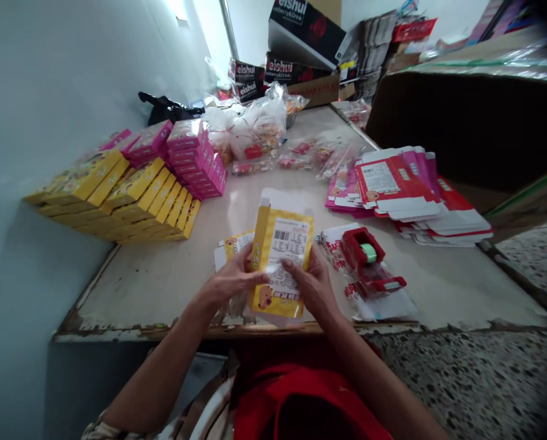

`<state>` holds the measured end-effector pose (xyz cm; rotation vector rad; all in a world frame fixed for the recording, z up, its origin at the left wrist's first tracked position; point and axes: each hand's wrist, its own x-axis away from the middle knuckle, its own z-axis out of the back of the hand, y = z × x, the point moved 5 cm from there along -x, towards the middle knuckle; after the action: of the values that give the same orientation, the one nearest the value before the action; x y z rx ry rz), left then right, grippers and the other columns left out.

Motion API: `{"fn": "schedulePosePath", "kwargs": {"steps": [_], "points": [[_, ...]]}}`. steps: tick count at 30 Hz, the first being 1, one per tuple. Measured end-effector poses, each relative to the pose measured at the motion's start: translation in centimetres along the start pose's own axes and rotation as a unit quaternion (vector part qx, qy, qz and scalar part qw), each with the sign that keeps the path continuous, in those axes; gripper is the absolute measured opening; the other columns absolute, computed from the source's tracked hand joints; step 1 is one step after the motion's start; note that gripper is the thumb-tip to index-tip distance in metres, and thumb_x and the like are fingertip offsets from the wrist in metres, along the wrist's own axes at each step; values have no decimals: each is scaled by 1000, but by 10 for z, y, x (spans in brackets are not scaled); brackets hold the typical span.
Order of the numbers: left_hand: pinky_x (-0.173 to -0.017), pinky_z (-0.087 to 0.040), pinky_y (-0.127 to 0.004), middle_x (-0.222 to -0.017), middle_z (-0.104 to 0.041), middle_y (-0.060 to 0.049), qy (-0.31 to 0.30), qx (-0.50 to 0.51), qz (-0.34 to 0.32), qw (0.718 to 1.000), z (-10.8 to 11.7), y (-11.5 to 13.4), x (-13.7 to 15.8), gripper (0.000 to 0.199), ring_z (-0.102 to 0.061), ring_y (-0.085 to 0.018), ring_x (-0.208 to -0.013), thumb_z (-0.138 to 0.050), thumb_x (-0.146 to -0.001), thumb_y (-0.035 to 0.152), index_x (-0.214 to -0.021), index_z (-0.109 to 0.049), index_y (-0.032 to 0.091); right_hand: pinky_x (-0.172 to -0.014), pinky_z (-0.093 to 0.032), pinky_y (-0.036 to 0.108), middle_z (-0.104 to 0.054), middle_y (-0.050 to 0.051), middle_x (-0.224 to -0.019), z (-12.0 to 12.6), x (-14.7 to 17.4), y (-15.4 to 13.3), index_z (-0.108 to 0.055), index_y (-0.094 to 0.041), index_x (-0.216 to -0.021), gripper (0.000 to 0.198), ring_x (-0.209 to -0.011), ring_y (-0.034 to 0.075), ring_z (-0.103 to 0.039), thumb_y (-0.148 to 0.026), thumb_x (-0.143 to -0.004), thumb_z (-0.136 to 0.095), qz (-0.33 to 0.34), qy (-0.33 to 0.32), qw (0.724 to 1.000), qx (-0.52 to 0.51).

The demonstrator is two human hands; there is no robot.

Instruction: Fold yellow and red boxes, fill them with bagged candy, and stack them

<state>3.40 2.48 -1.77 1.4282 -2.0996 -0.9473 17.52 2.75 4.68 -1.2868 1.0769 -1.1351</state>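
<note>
The black cartons (304, 32) at the back read "eishui" and "berry&Drink".

Chipped-edge table (466, 275) | left: yellow boxes (149, 201), pink boxes (197, 160) | right: flattened cartons (395, 183), printed plastic (385, 308) | back: clear bags (257, 125)

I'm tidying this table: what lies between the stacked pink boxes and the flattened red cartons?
Clear plastic packets lie spread between the stacked pink boxes and the flattened red cartons, as the head view shows.
</note>
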Motion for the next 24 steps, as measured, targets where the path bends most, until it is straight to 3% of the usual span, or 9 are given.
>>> {"fn": "schedulePosePath", "kwargs": {"steps": [3,7,12,13,15,17,19,21,24], "points": [[-85,-61,-38,-105,-79,-13,44,22,46,998,5,-39,15,55,-76,-28,-91,-94,-67,35,-113,-73,13,-80,-64,39,-75,7,-121,4,1,8,-56,-26,-123,44,-95,26,-75,-35,-86,-79,-19,-8,1000,-7],[-89,-61,-38,-114,-77,-13,175,-7,-15,984,-1,-70,38,51,-74,-28,-100,-85,-78,44,-118,-70,15,-81,-64,37,-75,7,-120,8,4,16,-55,-26,-128,54,-99,27,-75,-29,-81,-81,-58,-23,998,25],[-88,-62,-37,-133,-67,-14,208,40,-105,972,9,-38,48,109,-74,-27,-107,-91,-70,47,-156,-27,30,-71,-64,37,-75,9,-120,7,17,11,-32,-30,-154,96,-91,27,-76,-25,-75,-85,-145,-85,985,34],[-85,-63,-35,-132,-67,-13,235,32,-140,961,17,-26,46,113,-74,-26,-104,-93,-68,46,-156,-24,32,-73,-64,38,-73,10,-125,5,21,9,-24,-33,-158,104,-94,28,-76,-24,-74,-85,-155,-110,981,28],[-80,-62,-30,-121,-71,-10,276,-2,-175,945,26,-12,39,90,-76,-23,-95,-89,-74,46,-147,-40,28,-82,-63,43,-67,10,-136,2,29,2,-16,-37,-162,111,-102,29,-74,-24,-76,-83,-157,-141,977,18],[-74,-61,-27,-108,-74,-8,291,-17,-167,942,25,-15,29,61,-76,-21,-88,-78,-85,50,-133,-55,21,-94,-60,46,-62,8,-144,1,33,-4,-17,-40,-162,109,-114,30,-70,-23,-76,-82,-146,-152,977,25],[-75,-61,-27,-112,-75,-9,302,-10,-149,942,18,-28,22,54,-75,-22,-93,-68,-92,53,-134,-59,20,-98,-57,46,-60,6,-145,3,34,-7,-23,-41,-161,106,-119,30,-67,-24,-76,-84,-145,-152,977,38],[-80,-61,-30,-124,-72,-9,294,-3,-136,946,9,-40,19,54,-73,-23,-102,-61,-96,57,-138,-59,23,-91,-60,43,-65,6,-138,8,33,-6,-29,-40,-157,93,-113,28,-69,-32,-81,-82,-149,-127,980,45],[-83,-61,-35,-121,-74,-9,213,-5,-97,972,-2,-46,15,56,-72,-27,-105,-53,-96,66,-128,-69,23,-66,-58,34,-72,3,-110,21,29,-3,-45,-37,-142,54,-84,23,-71,-52,-94,-66,-136,-43,987,71]]}}
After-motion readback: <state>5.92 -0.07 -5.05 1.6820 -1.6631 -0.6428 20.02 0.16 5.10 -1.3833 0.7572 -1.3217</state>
